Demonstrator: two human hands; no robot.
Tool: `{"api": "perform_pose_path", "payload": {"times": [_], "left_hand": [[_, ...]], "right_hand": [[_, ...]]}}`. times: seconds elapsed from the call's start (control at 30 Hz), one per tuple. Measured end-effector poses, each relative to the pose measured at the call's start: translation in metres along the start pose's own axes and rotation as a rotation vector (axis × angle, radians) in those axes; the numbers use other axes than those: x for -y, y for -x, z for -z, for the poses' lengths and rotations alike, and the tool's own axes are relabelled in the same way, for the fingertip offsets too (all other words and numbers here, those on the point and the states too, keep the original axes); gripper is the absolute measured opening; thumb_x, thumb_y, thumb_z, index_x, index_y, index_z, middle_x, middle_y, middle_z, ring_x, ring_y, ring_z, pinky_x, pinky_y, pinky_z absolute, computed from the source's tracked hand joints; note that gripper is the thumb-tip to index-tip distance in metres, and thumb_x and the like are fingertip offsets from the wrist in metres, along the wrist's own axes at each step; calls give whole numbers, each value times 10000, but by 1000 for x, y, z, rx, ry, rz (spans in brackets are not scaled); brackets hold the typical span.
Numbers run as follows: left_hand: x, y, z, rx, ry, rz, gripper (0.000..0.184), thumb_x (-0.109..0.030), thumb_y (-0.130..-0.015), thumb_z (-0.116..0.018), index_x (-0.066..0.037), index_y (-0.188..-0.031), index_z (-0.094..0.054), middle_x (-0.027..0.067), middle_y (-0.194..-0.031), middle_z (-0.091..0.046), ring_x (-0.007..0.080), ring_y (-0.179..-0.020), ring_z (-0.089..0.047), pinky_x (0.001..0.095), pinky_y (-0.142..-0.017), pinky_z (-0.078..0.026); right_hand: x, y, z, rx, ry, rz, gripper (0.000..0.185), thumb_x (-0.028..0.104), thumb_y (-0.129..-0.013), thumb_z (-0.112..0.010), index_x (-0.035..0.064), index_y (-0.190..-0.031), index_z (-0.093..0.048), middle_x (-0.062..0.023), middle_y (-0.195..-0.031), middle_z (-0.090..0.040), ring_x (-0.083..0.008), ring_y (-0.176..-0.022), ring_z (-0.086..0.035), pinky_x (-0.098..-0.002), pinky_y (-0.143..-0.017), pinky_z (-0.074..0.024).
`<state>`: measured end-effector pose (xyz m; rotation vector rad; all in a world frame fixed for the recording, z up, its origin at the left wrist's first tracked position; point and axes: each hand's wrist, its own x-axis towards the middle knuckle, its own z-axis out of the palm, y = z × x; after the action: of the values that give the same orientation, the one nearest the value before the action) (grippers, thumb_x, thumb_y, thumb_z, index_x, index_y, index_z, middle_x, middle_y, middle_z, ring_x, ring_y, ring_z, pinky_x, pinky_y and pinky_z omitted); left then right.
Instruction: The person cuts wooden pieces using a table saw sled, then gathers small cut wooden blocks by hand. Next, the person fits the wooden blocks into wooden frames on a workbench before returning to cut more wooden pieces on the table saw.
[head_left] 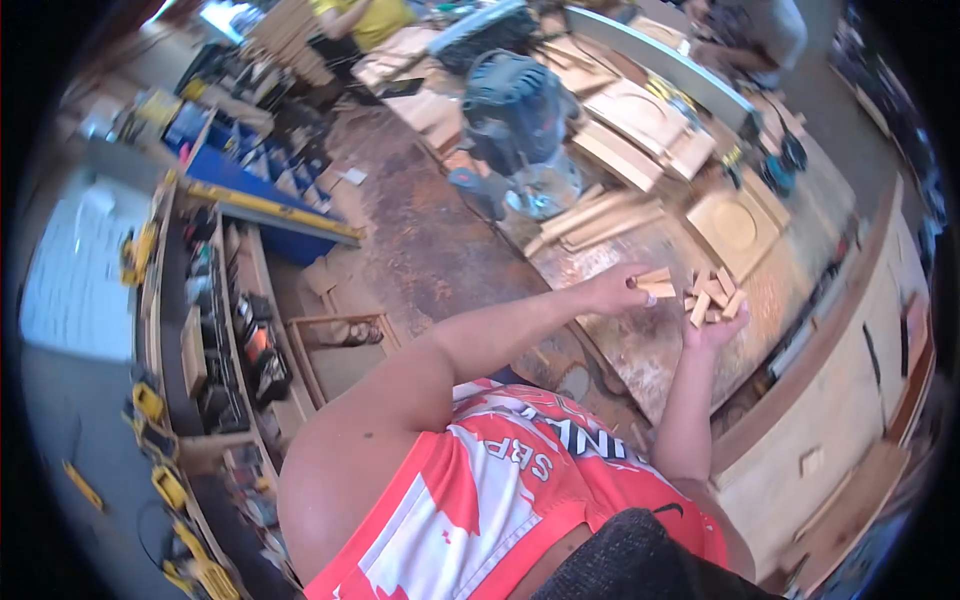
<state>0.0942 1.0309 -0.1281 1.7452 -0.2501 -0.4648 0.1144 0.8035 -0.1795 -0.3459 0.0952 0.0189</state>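
My left hand [618, 289] is closed on small wooden pieces [656, 282], which stick out from the fingers toward the other hand. Cupped and turned upward, my right hand [716, 330] carries a loose heap of short wooden blocks [712, 295], several of them lying crosswise. A small gap separates the two hands, and both are above the worn workbench top [640, 345]. Just beyond them on the bench lies a square wooden panel [738, 228] with a round recess. Thin wooden strips [600, 222] lie to the left of the panel.
A blue-grey router [518, 125] stands on the bench, with stacked wooden boards [640, 125] beside it. A person in a yellow top [375, 20] and another in grey [765, 40] are at the far side. Shelves with tools [255, 350] stand at left.
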Motion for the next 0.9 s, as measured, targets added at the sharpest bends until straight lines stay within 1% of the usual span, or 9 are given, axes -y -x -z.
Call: {"api": "perform_pose_path", "payload": {"times": [0.07, 0.23, 0.3, 0.4, 0.43, 0.53, 0.57, 0.7, 0.9], "left_hand": [[2, 20, 10, -57, 89, -2, 552, -182, -813, -677, -24, -1326, -552, 85, -1175, -633, 181, -1040, -592, 314, -932, -471], [-45, 80, 42, -111, 248, 76, 524, -143, -850, -609, -43, -1359, -533, 51, -1246, -595, 140, -1066, -558, 288, -916, -462], [-68, 104, 51, -120, 329, -86, 570, -234, -841, -630, -63, -1374, -524, 41, -1204, -565, 134, -1043, -532, 291, -877, -461], [-100, 136, 65, -156, 479, -83, 664, -362, -790, -669, -85, -1376, -526, 39, -1147, -540, 146, -1003, -521, 308, -837, -463], [-101, 143, 75, -179, 449, -39, 776, -479, -719, -696, -93, -1369, -523, 54, -1128, -533, 161, -983, -526, 300, -819, -461], [-100, 163, 100, -205, 514, -47, 828, -525, -682, -699, -104, -1369, -509, 65, -1145, -537, 173, -980, -537, 301, -810, -465], [-107, 171, 104, -228, 502, -79, 752, -507, -725, -643, -131, -1364, -517, 35, -1088, -546, 146, -889, -535, 282, -777, -460], [-96, 189, 137, -320, 629, -51, 770, -503, -724, -649, -128, -1379, -498, 50, -1121, -547, 168, -901, -548, 299, -798, -475], [-49, 196, 231, -251, 780, -127, 798, -494, -732, -666, -144, -1419, -461, 102, -1195, -561, 203, -928, -593, 334, -808, -512]], "right_hand": [[-4, -7, -17, 21, 11, -20, 526, 495, -829, -581, 150, -1227, -578, -132, -1177, -622, -419, -1097, -589, -485, -711, -547], [-19, -10, -79, 340, -227, -223, 468, 449, -835, -600, 153, -1193, -655, -163, -1208, -605, -439, -1176, -528, -500, -814, -488], [-30, -6, -102, 365, -252, -235, 499, 465, -818, -625, 159, -1211, -643, -157, -1227, -602, -420, -1184, -516, -496, -802, -481], [-50, 6, -137, 317, -293, -253, 483, 505, -820, -600, 181, -1175, -644, -142, -1181, -625, -425, -1131, -568, -502, -777, -501], [-57, 4, -141, 360, -296, -287, 477, 507, -823, -595, 189, -1175, -650, -143, -1190, -621, -414, -1129, -564, -506, -778, -496], [-78, 15, -163, 349, -296, -369, 467, 522, -832, -589, 194, -1159, -652, -133, -1185, -614, -404, -1142, -550, -500, -785, -499], [-85, 20, -171, 348, -275, -377, 470, 537, -835, -593, 200, -1160, -643, -133, -1186, -603, -403, -1146, -543, -498, -786, -502], [-114, 39, -198, 387, -308, -513, 490, 558, -826, -615, 200, -1160, -635, -116, -1180, -597, -411, -1150, -531, -506, -784, -511], [-189, 59, -250, 500, -209, -643, 502, 544, -836, -619, 189, -1190, -620, -124, -1197, -585, -423, -1150, -523, -517, -794, -507]]}}
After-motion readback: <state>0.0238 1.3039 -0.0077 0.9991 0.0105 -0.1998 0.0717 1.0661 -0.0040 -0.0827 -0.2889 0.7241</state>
